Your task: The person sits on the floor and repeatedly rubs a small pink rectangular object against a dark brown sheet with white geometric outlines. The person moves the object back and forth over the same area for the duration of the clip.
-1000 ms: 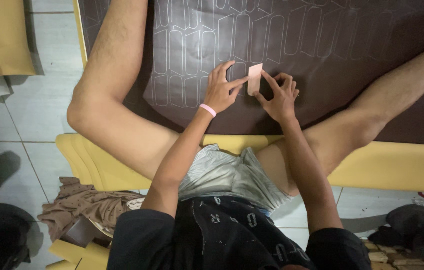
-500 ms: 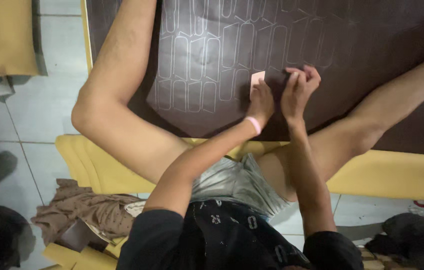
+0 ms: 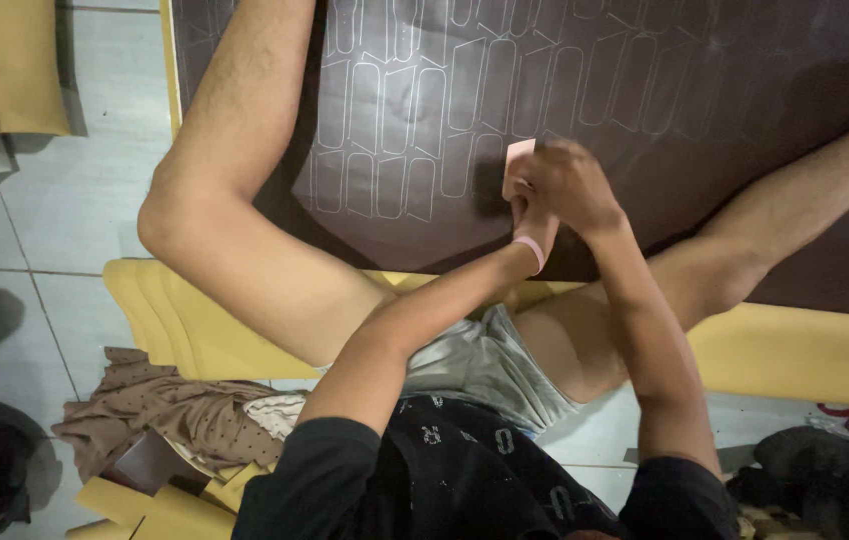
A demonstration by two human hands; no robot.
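A small pink template card (image 3: pixel 518 166) is held against the dark brown sheet (image 3: pixel 745 90) by both hands. The right hand (image 3: pixel 573 185) is closed over the card's right edge, its fingers curled; whether anything else is pinched in it cannot be told. The left hand (image 3: pixel 533 212), marked by a pink wristband (image 3: pixel 532 250), is tucked just below and partly under the right one, touching the card's lower part; its fingers are mostly hidden, so its hold cannot be judged. To the left of the grip, rows of white traced outlines (image 3: pixel 385 140) are seen on the sheet. Below the grip, yellow sheets (image 3: pixel 795 350) are laid under the brown one. A bare knee (image 3: pixel 175 215) is raised well left of the hands.
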